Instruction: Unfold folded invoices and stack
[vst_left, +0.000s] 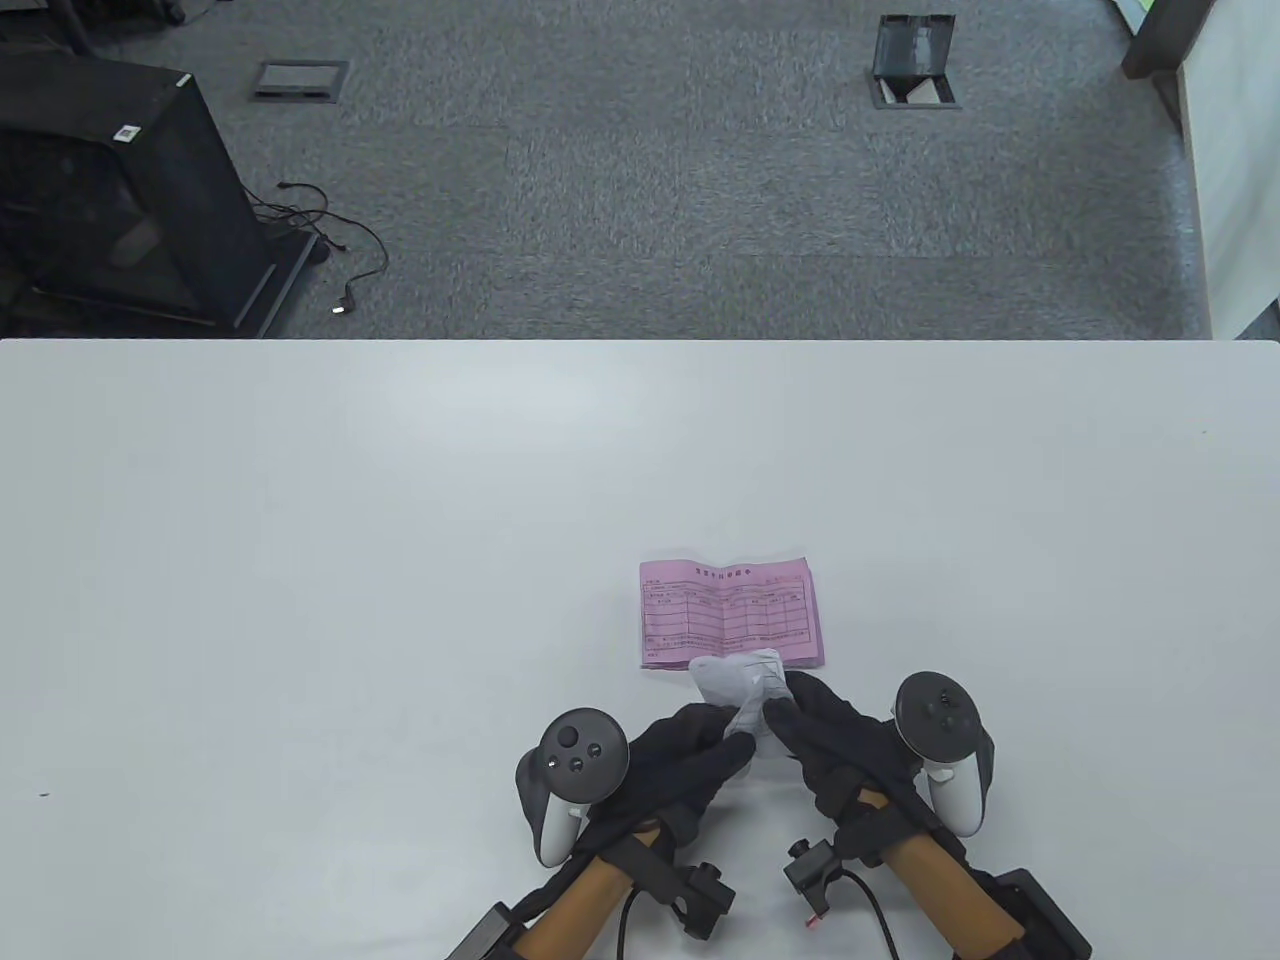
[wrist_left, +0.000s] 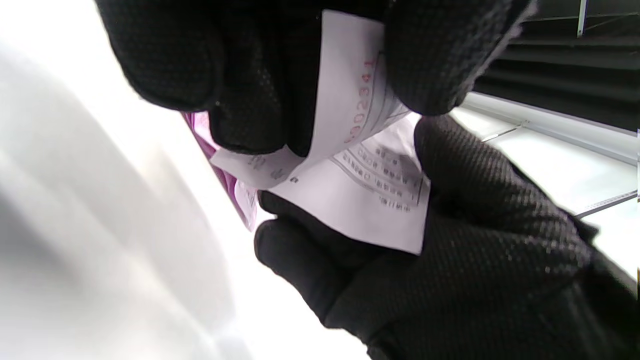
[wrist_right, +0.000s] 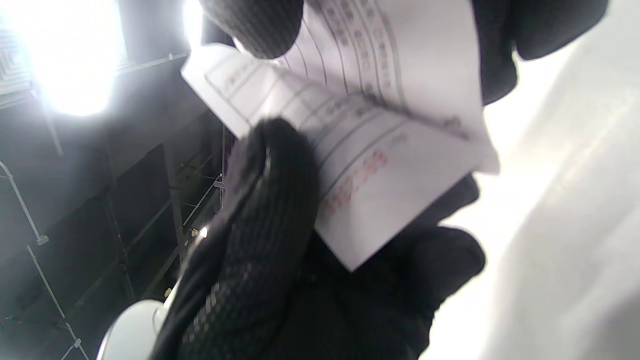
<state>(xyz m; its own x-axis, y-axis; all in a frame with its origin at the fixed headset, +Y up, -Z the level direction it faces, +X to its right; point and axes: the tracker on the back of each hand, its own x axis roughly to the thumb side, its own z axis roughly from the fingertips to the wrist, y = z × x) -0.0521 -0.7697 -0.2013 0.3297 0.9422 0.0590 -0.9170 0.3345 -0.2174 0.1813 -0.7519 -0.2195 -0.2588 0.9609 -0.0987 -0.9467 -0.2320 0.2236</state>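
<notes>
Both gloved hands sit at the near edge of the white counter (vst_left: 300, 560), meeting over a folded white invoice (vst_left: 740, 695). On the left, the left hand (vst_left: 680, 765) has its fingers curled round the near-left part of that paper, with thumb and fingertips pinching a flap; the left wrist view shows the sheet partly opened, printed table lines and a red number on it. Right of it, the right hand (vst_left: 825, 740) grips the same invoice from the other side, its fingers bent round the paper's right edge, and the right wrist view shows a fold standing up between the two hands. The white invoice is held just above the counter, its far end overlapping the near edge of a pink invoice (vst_left: 730, 612). That pink sheet lies unfolded and flat on the counter just beyond the hands, creases visible across it. Grey carpet (vst_left: 700, 200) lies past the counter's far edge.
</notes>
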